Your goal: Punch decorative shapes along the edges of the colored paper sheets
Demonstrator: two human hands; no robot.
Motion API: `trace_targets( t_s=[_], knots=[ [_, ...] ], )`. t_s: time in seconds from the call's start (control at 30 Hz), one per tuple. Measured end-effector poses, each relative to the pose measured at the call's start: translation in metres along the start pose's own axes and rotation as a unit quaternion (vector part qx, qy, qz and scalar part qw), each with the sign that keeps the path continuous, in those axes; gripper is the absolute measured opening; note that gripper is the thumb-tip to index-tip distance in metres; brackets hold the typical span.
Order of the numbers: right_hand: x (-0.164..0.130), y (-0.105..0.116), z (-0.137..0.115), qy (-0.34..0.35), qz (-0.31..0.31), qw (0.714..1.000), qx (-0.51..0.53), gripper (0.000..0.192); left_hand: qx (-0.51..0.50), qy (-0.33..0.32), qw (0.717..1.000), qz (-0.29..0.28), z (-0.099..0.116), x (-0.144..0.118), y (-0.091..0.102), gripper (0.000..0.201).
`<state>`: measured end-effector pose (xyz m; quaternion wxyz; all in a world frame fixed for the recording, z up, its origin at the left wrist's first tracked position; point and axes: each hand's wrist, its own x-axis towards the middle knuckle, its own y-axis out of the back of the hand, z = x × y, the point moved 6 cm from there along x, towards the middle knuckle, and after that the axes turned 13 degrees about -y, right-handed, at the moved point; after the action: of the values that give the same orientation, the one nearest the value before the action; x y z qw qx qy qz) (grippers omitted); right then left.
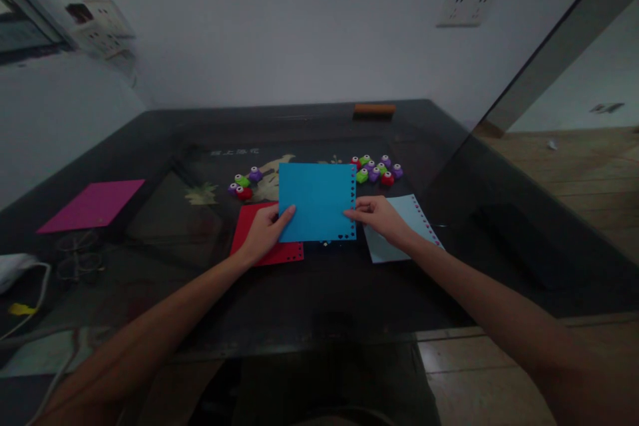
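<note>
Holding blue sheet (pixel 316 201) by both edges, left hand (pixel 265 231) and right hand (pixel 378 215) fingers pinched; punched border done, laying down seems next.

Both hands holding a blue paper sheet (pixel 317 202) above a dark tabletop (pixel 319 293), left hand (pixel 264 229) at its lower left corner, right hand (pixel 379 216) pinching its punched right edge, red sheet (pixel 272 251) and pale blue sheet (pixel 417 219) beneath, small coloured punches (pixel 375 170) behind, magenta sheet (pixel 92 205) far left

Red sheet (pixel 259 239) was half covered by blue sheet (pixel 317 202) and left hand (pixel 264 231); desk (pixel 319 293) inlay text was blurred, unreadable.
</note>
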<state>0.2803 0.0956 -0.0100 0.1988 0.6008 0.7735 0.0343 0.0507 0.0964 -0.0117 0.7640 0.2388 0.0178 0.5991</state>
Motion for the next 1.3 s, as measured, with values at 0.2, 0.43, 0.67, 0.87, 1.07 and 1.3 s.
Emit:
trace_targets(
  t_s=[0.2,0.43,0.67,0.87,1.07,1.3],
  knots=[
    [-0.002,-0.002,0.001,0.006,-0.008,1.0,0.005,0.029,-0.008,0.011,1.0,-0.002,-0.005,0.002,0.002,0.035],
    [-0.004,-0.001,-0.001,0.019,-0.011,1.0,0.002,0.031,-0.012,0.013,1.0,0.004,-0.008,0.002,0.003,0.037],
    [-0.009,0.0,-0.009,0.032,0.003,0.999,0.027,0.042,-0.018,0.008,1.0,0.0,-0.002,0.001,0.004,0.035],
    [-0.008,-0.004,-0.002,0.005,-0.042,0.999,0.029,0.025,-0.017,0.0,1.0,-0.015,0.001,0.0,0.002,0.034],
    [-0.007,-0.01,0.004,-0.025,-0.076,0.994,0.077,0.016,-0.012,-0.019,0.999,-0.049,0.007,0.0,-0.002,0.033],
    [-0.004,-0.004,0.005,-0.032,-0.034,0.998,0.031,0.019,0.005,-0.065,0.997,-0.028,0.014,0.009,0.011,0.041]
  ],
)
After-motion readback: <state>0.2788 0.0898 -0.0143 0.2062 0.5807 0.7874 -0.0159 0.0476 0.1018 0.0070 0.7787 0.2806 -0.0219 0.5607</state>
